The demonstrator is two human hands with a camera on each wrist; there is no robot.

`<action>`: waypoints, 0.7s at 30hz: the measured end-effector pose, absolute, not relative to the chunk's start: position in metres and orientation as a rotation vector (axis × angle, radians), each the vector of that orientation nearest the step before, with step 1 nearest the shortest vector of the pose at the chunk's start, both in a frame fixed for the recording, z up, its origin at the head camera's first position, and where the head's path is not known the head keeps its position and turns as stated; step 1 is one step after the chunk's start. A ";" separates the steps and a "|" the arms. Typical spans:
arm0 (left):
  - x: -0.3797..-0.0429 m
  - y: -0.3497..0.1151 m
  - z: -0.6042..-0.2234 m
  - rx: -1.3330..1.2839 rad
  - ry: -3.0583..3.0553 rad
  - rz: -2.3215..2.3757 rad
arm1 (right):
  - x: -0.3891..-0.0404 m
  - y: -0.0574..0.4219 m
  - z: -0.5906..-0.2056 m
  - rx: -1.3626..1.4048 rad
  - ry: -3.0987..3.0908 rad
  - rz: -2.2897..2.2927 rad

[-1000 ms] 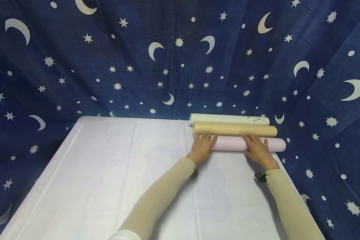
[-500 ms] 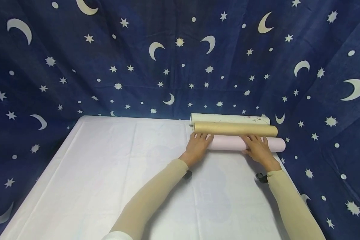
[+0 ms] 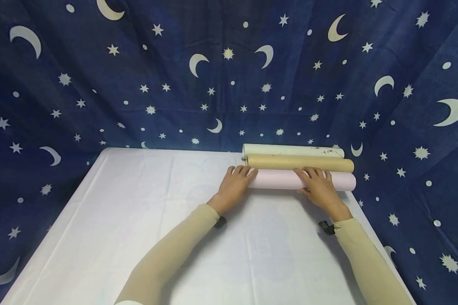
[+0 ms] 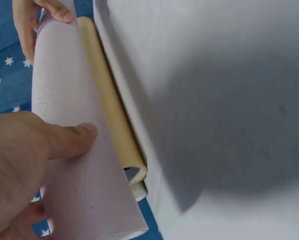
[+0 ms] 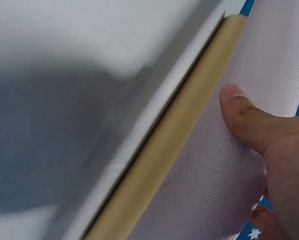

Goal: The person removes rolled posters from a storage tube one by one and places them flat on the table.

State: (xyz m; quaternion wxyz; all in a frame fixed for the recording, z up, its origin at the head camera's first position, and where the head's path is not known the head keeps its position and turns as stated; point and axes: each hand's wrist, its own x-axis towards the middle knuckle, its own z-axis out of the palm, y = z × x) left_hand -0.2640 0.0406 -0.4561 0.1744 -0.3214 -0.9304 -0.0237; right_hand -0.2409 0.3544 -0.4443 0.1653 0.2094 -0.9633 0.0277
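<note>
A pink wallpaper roll [image 3: 276, 179] with a crinkled, embossed surface lies crosswise in both hands at the right back of the table. My left hand [image 3: 233, 186] grips it at its left end, and in the left wrist view the thumb [image 4: 72, 140] lies across the roll. Farther right, my right hand [image 3: 317, 190] holds the roll, its thumb [image 5: 249, 112] on one side and fingers round the other. Just behind runs a tan roll [image 3: 301, 162], which the pink one partly overlaps in the head view.
A white roll with a small floral print [image 3: 290, 150] lies behind the tan one, near the back edge. White cloth covers the table [image 3: 137, 212]. A dark blue curtain [image 3: 156, 76] with moons and stars hangs behind and along the right side.
The pink roll has shifted a little left and up in the head view. My left hand has slid left to its end; my right hand has moved slightly left with it. The other rolls stay put.
</note>
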 end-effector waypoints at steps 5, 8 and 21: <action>-0.259 0.022 -0.448 -0.921 -2.635 -0.079 | -0.237 0.338 -0.440 0.617 -2.710 0.067; -0.256 0.011 -0.443 -0.929 -2.617 -0.072 | -0.236 0.328 -0.438 0.625 -2.694 0.066; -0.243 -0.039 -0.448 -0.900 -2.583 -0.097 | -0.235 0.287 -0.440 0.697 -2.686 0.032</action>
